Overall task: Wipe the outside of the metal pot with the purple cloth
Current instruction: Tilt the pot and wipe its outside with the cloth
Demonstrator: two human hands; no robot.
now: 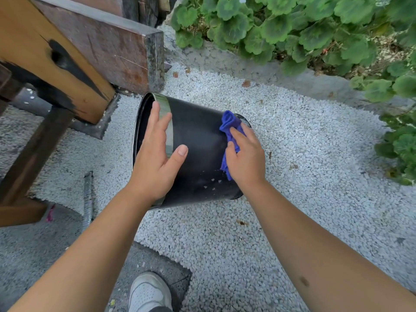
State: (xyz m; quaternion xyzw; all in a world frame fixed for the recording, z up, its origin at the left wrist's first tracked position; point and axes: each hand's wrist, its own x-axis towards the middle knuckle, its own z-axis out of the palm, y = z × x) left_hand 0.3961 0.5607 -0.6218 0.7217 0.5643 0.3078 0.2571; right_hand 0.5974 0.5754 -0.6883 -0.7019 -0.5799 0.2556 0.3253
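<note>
Left hand [157,152]: flat, fingers straight, steadying the black cylindrical metal pot [198,154] at its shiny rim band, nine o'clock side. Pot: on its side on white gravel [292,143], likely light, rigid, slick, apt to roll. Right hand [245,156]: presses the crumpled purple cloth [229,124], soft, at three o'clock.

Metal pot [198,152]: black body, shiny silver band at the rim, lying on its side on the white gravel [292,154], mouth toward the wooden bench [67,64], base pointing away from it. A few white specks stuck on the lower wall. Purple cloth [229,131]: crumpled, pressed on the pot's upper wall near the base end.
</note>
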